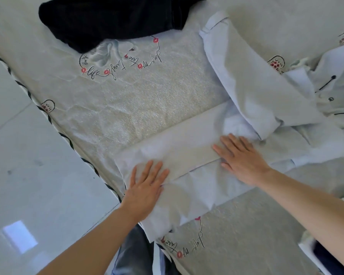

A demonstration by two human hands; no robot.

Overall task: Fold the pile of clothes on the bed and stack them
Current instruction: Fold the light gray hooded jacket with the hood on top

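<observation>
A pale blue shirt (252, 92) lies spread across the bed (147, 100), its long sleeve reaching toward the top and its dark-buttoned front at the right edge. One side panel is folded over along a straight crease. My left hand (145, 187) presses flat on the lower left part of that fold, fingers straight. My right hand (238, 157) lies flat on the fold further right, near the bunched sleeve end. A black garment (111, 18) sits crumpled at the top of the bed.
The bedsheet is grey with red-flower and script prints, edged by a dark zigzag trim (68, 139) along its left side. Beyond that edge is a pale tiled floor (28, 185). A dark object (326, 259) shows at the bottom right corner.
</observation>
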